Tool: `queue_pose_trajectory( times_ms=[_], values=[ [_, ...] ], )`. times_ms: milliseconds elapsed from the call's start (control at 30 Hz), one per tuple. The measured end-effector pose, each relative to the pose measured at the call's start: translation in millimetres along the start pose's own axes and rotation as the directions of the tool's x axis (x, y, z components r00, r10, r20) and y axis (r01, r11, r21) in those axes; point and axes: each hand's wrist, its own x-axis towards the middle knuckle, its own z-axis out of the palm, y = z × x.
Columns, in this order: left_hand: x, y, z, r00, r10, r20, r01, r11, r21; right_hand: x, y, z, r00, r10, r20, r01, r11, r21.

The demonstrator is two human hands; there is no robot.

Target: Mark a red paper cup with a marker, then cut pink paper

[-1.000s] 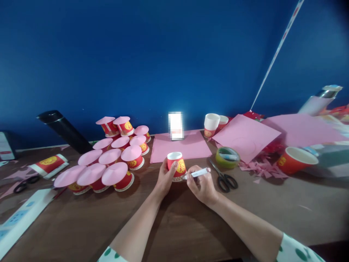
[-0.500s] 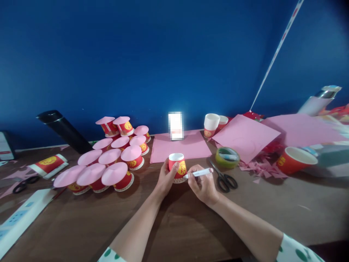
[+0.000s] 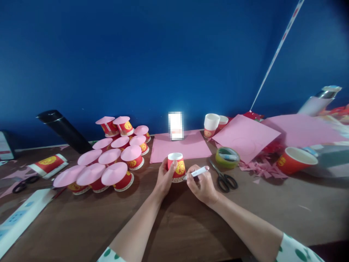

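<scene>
In front of me a red paper cup (image 3: pixel 180 168) with a gold emblem stands with its white end up. My left hand (image 3: pixel 165 176) is wrapped around the cup's left side, thumb across its front. A white marker (image 3: pixel 198 171) is pinched in my right hand (image 3: pixel 202 185), its tip touching or very near the zigzag-patterned lower rim. Black-handled scissors (image 3: pixel 225 180) lie just right of that hand, beside a roll of yellowish tape (image 3: pixel 227 157). Behind the cup lies a stack of pink paper (image 3: pixel 163 147).
Several red cups with pink cone tops (image 3: pixel 114 174) stand to the left, near a black flask (image 3: pixel 65 129). A white power strip (image 3: pixel 24 218) lies front left. On the right are pink sheets (image 3: pixel 245 134), paper scraps (image 3: pixel 263 169), a tipped red cup (image 3: pixel 296 160) and stacked cups (image 3: pixel 212 125).
The cup has shifted slightly left and turned a little in my left hand. My right hand has tilted the marker more steeply, keeping its tip near the lower rim.
</scene>
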Motion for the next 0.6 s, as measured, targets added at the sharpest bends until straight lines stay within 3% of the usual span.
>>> queue_pose_trajectory(
  times_ms=[267, 600],
  values=[
    [-2.8, 8.6, 3.4, 0.999, -0.024, -0.040, 0.028, 0.994, 0.105, -1.5, -0.2, 1.8, 1.000, -0.020, -0.006, 0.020, 1.000, 0.019],
    [-5.0, 6.0, 2.5, 1.000, -0.001, -0.003, 0.001, 0.995, 0.096, -0.4, -3.0, -1.5, 0.999, 0.006, -0.043, -0.006, 1.000, 0.020]
  ],
)
